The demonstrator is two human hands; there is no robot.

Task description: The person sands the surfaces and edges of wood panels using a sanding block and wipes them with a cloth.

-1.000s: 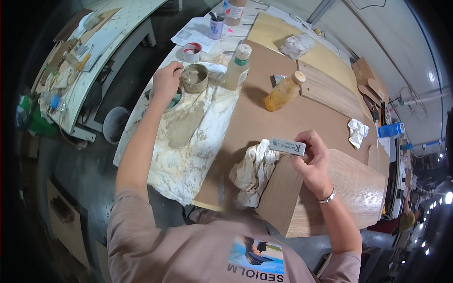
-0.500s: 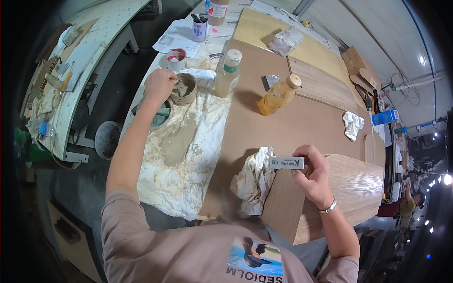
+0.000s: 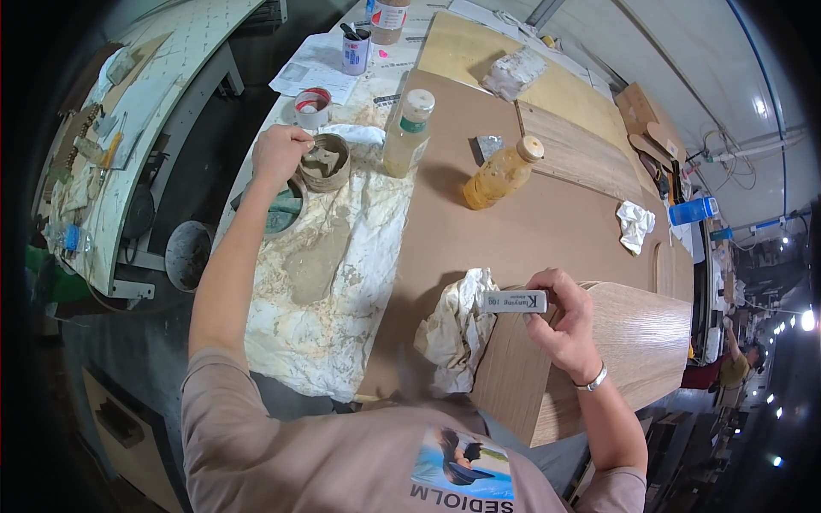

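My left hand (image 3: pixel 278 156) is closed in a pinch at the rim of a round tin (image 3: pixel 329 179) with greyish residue inside. Whatever its fingertips grip is too small to make out. Just nearer sits a tub (image 3: pixel 285 215) with something green in it. My right hand (image 3: pixel 566 323) pinches a flat grey-white rectangular bar (image 3: pixel 516 302) with dark print, thumb below and fingers above. The bar is held over the edge of a wood-grain panel (image 3: pixel 629 342). Its left end overlaps a crumpled off-white cloth (image 3: pixel 455 333) in this view.
A stained white sheet (image 3: pixel 359 282) covers the table's left part. Beyond it stand a clear bottle (image 3: pixel 408 137), an orange-yellow bottle (image 3: pixel 505 175) and a red-rimmed tub (image 3: pixel 313 107). A white wad (image 3: pixel 635 225) lies at right. Another person (image 3: pixel 737 363) is far off at right.
The whole scene has shifted slightly left in view. Both hands keep nearly the same pose, the left at the tin and the right holding the bar.
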